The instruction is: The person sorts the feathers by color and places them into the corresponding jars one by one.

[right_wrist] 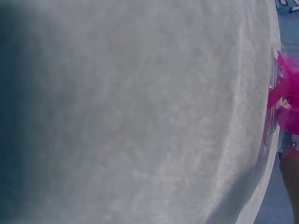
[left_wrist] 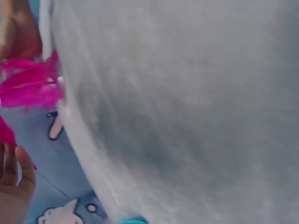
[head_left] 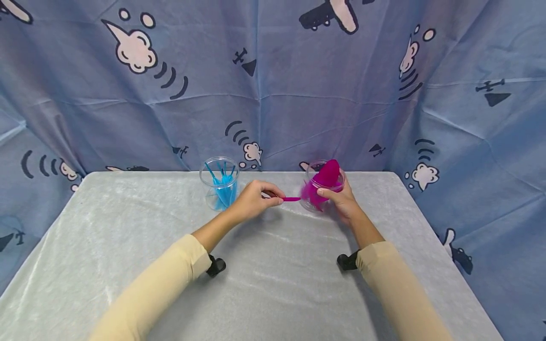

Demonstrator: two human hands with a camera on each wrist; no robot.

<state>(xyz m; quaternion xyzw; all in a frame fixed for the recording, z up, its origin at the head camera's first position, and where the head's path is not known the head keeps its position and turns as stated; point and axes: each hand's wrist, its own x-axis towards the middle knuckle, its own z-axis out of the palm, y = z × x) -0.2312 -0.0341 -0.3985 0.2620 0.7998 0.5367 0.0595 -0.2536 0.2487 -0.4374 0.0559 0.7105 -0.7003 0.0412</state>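
Note:
Between the thumb and fingertips of my left hand [head_left: 251,201] a magenta feather [head_left: 292,199] is pinched, pointing toward the right. My right hand [head_left: 347,201] grips a clear plastic cup [head_left: 308,206] from its right side, thumb near the front. Magenta feathers [head_left: 327,174] fill that cup and stick out over its rim. In the left wrist view the left hand [left_wrist: 16,186] shows at the lower left, below the feathers [left_wrist: 30,86]. At the right edge of the right wrist view, magenta feathers [right_wrist: 290,93] appear above part of the right hand [right_wrist: 290,172].
Just left of the left hand, a second clear cup [head_left: 210,195] holds several blue feathers [head_left: 226,189]. Both cups stand near the back edge of a table with a pale grey cloth [head_left: 264,284]. Behind hangs a blue patterned curtain [head_left: 281,123].

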